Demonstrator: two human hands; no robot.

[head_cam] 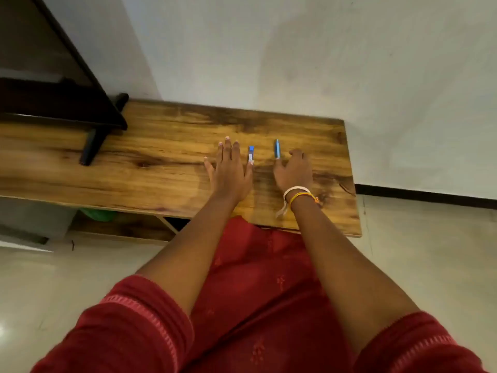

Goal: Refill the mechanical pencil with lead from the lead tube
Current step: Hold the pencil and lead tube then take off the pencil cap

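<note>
A long wooden desk (161, 157) with heavy dark grain runs across the middle. At ten o'clock, a black stand (92, 142) plants one foot on its top. Down at eight o'clock, something green (98, 214) peeks from the shelf under the desk. Pale wall (349, 63) at twelve, glossy tiled floor (430, 265) at four.

A long wooden surface (161, 146) with strong dark grain stands against a pale, plain wall (349, 63). At its left end stands a black frame (67, 84) on a black foot (91, 146), and part of it looks like a dark screen. Under the surface there is an open shelf (129, 227) with something green (98, 214) inside. The floor (416, 251) has light, glossy tiles, and a black strip (430, 196) runs along the bottom of the wall on the right. The light is soft and a little dim.
</note>
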